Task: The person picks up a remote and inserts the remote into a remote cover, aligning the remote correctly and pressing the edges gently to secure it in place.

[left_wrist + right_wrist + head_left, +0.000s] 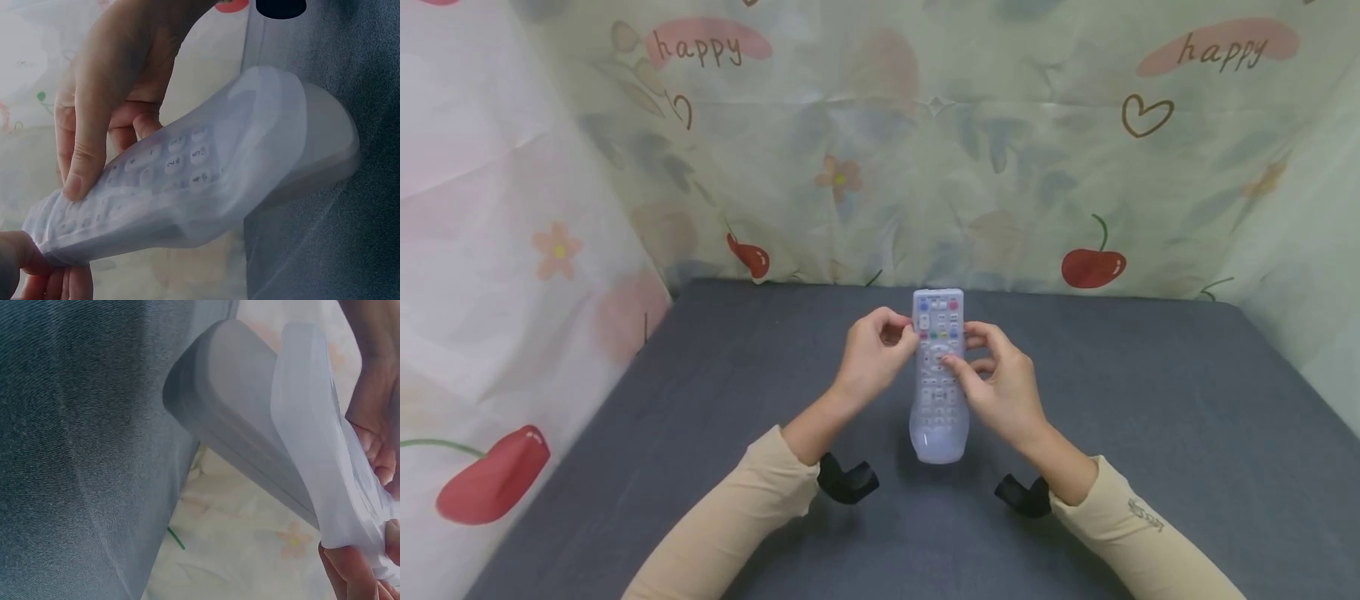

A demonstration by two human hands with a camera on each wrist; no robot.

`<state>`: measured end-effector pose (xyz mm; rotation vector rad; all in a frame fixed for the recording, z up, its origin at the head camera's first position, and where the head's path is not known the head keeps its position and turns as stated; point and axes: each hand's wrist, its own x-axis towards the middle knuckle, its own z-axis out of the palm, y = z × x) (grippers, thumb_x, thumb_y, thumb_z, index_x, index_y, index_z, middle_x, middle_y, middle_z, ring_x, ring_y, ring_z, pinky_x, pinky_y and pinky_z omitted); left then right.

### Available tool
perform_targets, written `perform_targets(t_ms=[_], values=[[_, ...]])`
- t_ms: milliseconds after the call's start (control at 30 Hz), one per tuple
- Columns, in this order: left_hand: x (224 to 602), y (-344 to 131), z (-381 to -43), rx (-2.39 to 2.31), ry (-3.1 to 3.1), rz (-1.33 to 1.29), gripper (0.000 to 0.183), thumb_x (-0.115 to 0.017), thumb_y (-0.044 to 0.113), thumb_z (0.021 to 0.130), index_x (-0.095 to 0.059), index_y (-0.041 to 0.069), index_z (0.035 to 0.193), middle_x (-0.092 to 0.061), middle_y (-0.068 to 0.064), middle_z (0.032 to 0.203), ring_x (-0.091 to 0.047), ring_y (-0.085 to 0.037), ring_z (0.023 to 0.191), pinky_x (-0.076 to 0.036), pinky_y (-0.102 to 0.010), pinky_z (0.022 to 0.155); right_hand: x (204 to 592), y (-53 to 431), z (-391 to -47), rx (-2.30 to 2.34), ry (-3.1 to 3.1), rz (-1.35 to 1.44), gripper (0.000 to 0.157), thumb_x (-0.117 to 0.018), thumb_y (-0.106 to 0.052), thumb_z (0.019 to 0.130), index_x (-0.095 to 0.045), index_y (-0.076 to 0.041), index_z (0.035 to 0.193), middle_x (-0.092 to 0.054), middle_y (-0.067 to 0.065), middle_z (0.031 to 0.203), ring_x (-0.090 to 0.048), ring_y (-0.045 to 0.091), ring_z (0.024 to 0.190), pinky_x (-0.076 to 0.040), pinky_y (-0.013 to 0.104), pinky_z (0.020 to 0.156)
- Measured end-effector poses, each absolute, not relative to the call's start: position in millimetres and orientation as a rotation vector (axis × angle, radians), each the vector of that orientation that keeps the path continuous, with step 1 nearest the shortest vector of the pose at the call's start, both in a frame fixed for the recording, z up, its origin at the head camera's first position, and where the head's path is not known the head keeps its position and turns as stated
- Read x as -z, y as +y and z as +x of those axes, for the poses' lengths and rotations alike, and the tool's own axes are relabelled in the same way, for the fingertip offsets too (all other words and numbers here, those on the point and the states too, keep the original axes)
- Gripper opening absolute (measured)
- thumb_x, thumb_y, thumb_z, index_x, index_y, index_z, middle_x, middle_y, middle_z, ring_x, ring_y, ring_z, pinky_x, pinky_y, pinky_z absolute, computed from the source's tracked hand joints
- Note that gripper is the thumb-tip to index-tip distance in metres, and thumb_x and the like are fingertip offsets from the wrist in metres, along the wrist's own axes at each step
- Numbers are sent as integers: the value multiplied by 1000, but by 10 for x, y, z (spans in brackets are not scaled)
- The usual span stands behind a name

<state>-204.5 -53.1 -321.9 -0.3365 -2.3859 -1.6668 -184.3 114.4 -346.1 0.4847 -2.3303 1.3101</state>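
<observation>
A light grey remote control (337,131) is held up over the table in a translucent soft cover (940,442), its button face toward the head camera. The cover's lower end stands away from the remote, whose bare grey bottom (234,375) sticks out behind it. With thumb and forefinger, my left hand (876,354) pinches the left edge near the top. My right hand (1007,387) grips the right side, its thumb lying on the buttons and its fingers at the far edge. In the left wrist view, the right thumb (84,169) presses flat on the cover.
Beneath the hands spreads a dark grey cloth-covered table (760,333). Behind it hangs a pale printed curtain (940,167) with cherries, flowers and hearts, and more of it closes off both sides. Black mounts (848,482) sit at both wrists by the beige sleeves.
</observation>
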Motion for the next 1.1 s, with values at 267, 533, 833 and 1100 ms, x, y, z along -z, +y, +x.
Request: perform_targets(t_ms=[267, 533, 833, 1100], values=[[3217, -511, -2039, 1650, -2387, -370, 12, -55, 6, 88, -61, -3, 93, -66, -18, 90, -62, -22, 78, -50, -23, 65, 3439, 1183, -1855, -1354, -2360, 449, 43, -70, -7, 82, -52, 4, 120, -64, 21, 101, -69, 30, 69, -56, 31, 58], [3156, -518, -2039, 1671, -2398, -383, 20, -59, 20, 91, -61, 1, 97, -66, -14, 89, -64, -20, 77, -50, -23, 62, 3397, 1193, -1877, -1383, -2364, 464, 45, -70, -8, 82, -52, 4, 122, -63, 21, 102, -69, 29, 69, -56, 28, 59], [3163, -544, -2037, 1577, -2465, -475, 26, -60, 22, 92, -60, 4, 111, -66, -13, 95, -66, -22, 77, -50, -25, 62, 3404, 1207, -1891, -1383, -2411, 535, 49, -70, -7, 82, -51, 1, 126, -63, 20, 105, -68, 27, 70, -55, 26, 61], [3107, -581, -2019, 1600, -2471, -502, 23, -57, 19, 93, -56, 6, 113, -63, -13, 97, -66, -23, 71, -47, -23, 58, 3382, 1255, -1911, -1474, -2488, 598, 56, -70, -11, 83, -45, -3, 132, -58, 19, 114, -68, 29, 82, -57, 32, 71]])
